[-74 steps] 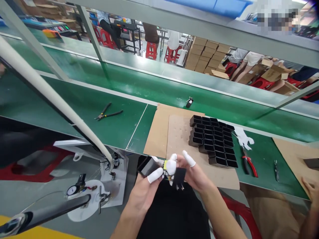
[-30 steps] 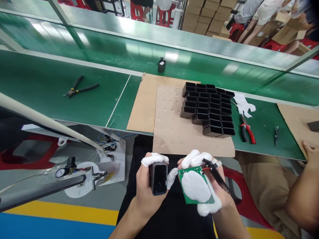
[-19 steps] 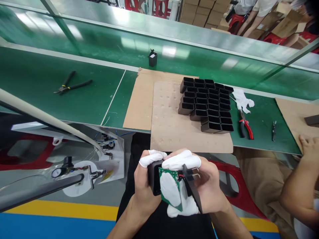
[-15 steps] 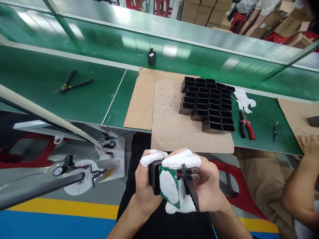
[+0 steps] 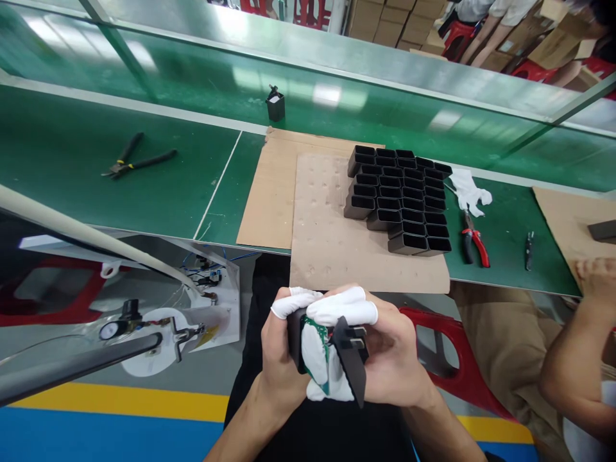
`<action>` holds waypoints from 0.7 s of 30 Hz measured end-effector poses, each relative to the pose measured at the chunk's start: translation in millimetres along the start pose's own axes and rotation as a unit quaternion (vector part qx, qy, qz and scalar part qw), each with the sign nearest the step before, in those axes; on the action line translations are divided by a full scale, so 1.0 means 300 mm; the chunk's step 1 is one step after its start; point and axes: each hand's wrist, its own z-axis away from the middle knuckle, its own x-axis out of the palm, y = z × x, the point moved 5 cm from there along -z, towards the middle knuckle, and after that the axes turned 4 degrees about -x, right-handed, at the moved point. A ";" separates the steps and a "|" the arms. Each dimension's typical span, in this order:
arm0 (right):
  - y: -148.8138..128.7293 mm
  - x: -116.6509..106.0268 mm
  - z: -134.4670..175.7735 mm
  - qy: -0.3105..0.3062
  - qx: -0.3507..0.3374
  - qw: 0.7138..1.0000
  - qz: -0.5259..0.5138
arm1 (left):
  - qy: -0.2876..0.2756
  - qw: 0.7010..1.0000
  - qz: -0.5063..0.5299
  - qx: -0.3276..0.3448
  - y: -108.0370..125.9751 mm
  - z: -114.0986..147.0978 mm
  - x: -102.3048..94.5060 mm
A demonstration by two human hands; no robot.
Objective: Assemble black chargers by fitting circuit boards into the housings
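Over my lap, below the bench edge, my left hand (image 5: 279,350) grips a black rectangular plastic housing (image 5: 293,339), white finger cots on its fingertips. My right hand (image 5: 392,356) presses a green circuit board (image 5: 321,333) into that housing's open side. A black end cap with metal plug prongs (image 5: 351,359) hangs from the board by short red wires, under my right thumb. Both hands touch each other around the parts.
A block of several empty black housings (image 5: 402,205) sits on cardboard sheets (image 5: 327,244) on the green bench. Red-handled pliers (image 5: 474,240), a white glove (image 5: 469,189) and small cutters (image 5: 528,250) lie right. Black pliers (image 5: 137,162) lie left. One housing (image 5: 275,106) stands on the conveyor. A neighbour's arm (image 5: 575,359) is at right.
The board and housing were apart a second ago; my right hand has brought the board against the housing and pushed it further in. The lone housing on the conveyor has drifted left.
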 end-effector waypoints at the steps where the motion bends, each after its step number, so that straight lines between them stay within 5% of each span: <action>1: 0.002 0.001 0.004 0.000 0.005 1.000 0.002 | -0.001 1.000 0.000 -0.004 0.000 0.000 0.000; 21: 0.007 0.001 0.011 -0.004 0.020 1.000 -0.007 | -0.008 1.000 0.004 -0.027 -0.028 0.026 -0.009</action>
